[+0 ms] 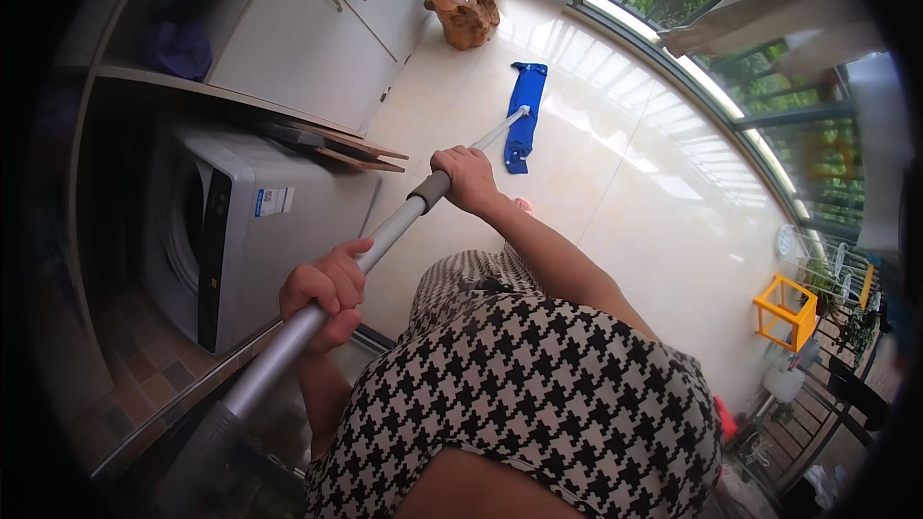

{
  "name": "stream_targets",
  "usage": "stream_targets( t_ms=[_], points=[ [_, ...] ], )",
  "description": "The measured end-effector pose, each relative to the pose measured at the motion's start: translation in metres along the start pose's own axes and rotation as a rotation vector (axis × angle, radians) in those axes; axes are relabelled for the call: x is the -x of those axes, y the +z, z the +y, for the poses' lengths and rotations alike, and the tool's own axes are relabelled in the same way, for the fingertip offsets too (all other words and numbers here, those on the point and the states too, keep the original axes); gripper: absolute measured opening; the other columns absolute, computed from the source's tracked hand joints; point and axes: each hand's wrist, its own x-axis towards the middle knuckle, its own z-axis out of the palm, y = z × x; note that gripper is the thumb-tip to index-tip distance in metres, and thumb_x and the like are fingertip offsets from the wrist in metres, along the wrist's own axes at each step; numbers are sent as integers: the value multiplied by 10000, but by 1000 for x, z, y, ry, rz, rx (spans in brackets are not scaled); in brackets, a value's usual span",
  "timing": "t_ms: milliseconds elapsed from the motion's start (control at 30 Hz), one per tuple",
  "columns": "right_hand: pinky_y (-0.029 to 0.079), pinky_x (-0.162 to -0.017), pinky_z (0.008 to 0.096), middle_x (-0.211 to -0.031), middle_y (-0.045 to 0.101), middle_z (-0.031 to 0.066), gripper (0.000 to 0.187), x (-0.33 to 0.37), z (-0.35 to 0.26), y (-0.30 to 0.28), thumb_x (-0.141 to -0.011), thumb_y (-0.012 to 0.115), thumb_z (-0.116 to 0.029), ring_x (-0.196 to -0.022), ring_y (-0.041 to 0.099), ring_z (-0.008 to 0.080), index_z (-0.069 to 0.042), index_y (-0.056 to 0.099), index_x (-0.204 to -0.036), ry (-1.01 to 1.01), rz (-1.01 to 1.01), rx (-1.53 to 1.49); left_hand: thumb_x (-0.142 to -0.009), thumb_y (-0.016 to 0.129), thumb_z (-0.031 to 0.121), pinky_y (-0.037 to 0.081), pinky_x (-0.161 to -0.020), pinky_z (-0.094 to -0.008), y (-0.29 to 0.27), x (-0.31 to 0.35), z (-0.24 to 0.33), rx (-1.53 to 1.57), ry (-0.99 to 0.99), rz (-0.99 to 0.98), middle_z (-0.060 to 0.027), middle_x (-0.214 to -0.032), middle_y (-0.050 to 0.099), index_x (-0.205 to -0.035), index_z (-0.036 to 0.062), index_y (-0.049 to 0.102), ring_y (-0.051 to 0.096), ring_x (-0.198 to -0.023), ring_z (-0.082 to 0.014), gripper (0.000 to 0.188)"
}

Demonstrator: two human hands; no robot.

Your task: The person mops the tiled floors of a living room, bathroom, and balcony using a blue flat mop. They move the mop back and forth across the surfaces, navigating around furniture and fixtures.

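Both hands are closed around one mop pole (387, 229): the right hand (463, 178) is wrapped at the upper end of a dark grey sleeve (430, 190), and the left hand (324, 293) holds the silver tube nearer to the body, its thumb lying along the metal. Ahead of the right hand, the thinner part of the pole runs to the blue mop head (528, 91), which lies flat on the pale floor (654, 259). To the left of the grip stands a grey washing machine (317, 250), with wooden boards (365, 142) near its back corner, and farther ahead on this side is a white cabinet (288, 48). Beyond the mop head, a little to the left, I see a wooden stump (468, 19), apart from it. As for progress, I would judge that the wiping is under way, because the mop head is already down and both hands have the pole. How much is done, I cannot tell: the bright patches to the right of the grip look more like daylight than moisture, and no border separates wiped floor from unwiped. Nothing suggests to me that the work is complete.
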Motion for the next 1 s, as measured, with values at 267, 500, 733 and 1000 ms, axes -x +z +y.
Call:
stream_targets(
  t_ms=[267, 500, 733, 1000],
  points=[
    [435, -736, 419, -932, 628, 13, 132, -83, 109, -65, -800, 619, -156, -997, 586, 241, -204, 548, -900, 60, -52, -7, -784, 569, -77, 297, -1085, -598, 58, -74, -70, -341, 76, -70, -40, -729, 575, -828, 104, 412, 594, -744, -192, 244],
    [339, -756, 399, -900, 586, -21, 168, -88, 65, -26, -770, 625, -126, -949, 566, 200, -209, 539, -888, 71, 258, -86, -742, 678, -58, 378, -1029, -602, 18, -78, -19, -550, 6, -402, -31, -731, 608, -738, 101, 461, 654, -783, -213, 269],
    [345, -809, 388, -949, 571, -2, 372, -39, -28, -25, -682, 756, -147, -997, 542, 204, -169, 527, -975, 18, 261, -136, -796, 684, 94, 368, -1037, -589, -52, -60, 50, -378, 23, -371, -41, -676, 664, -892, 118, 457, 666, -727, -224, 248],
    [376, -844, 416, -1065, 538, 42, 533, 55, -34, -5, -671, 775, -125, -1083, 498, 267, -132, 467, -1105, 93, 147, -128, -790, 730, 114, 390, -1037, -541, -46, -24, 14, -25, 75, -416, -38, -622, 648, -896, 95, 477, 662, -646, -212, 274]
  ],
)
